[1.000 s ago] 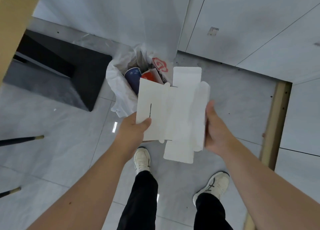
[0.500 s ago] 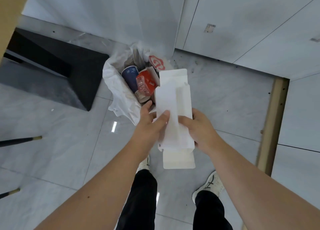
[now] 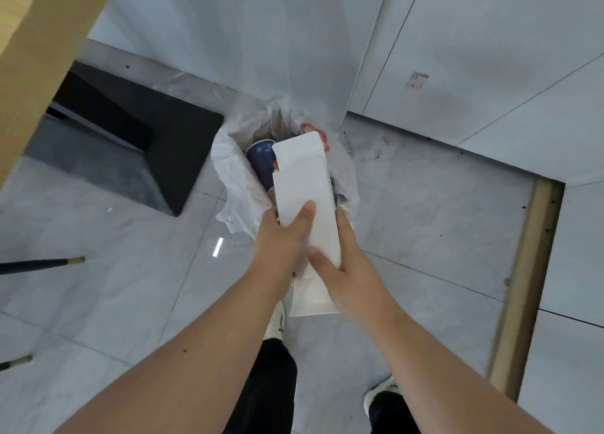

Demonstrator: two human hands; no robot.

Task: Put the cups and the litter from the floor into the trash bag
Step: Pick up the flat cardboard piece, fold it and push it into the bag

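A white trash bag [image 3: 233,178] stands open on the grey floor against the wall. Inside it a dark blue cup [image 3: 261,159] shows at the left. I hold a flattened, folded white cardboard box [image 3: 304,182] over the bag's mouth, its far end pointing into the opening. My left hand [image 3: 281,241] grips the box from the left, thumb on top. My right hand [image 3: 346,260] grips it from the right, thumb across its near part. The box hides most of the bag's contents.
A black slanted furniture base [image 3: 163,146] sits left of the bag. A wooden panel edge [image 3: 36,57] fills the top left. Two dark legs with brass tips [image 3: 42,265] lie at the left. A wooden strip [image 3: 529,270] runs along the right. My feet stand below.
The spread-out cardboard has been folded into a narrow strip and moved forward over the bag's opening. Both hands came closer together. The red carton in the bag is now covered.
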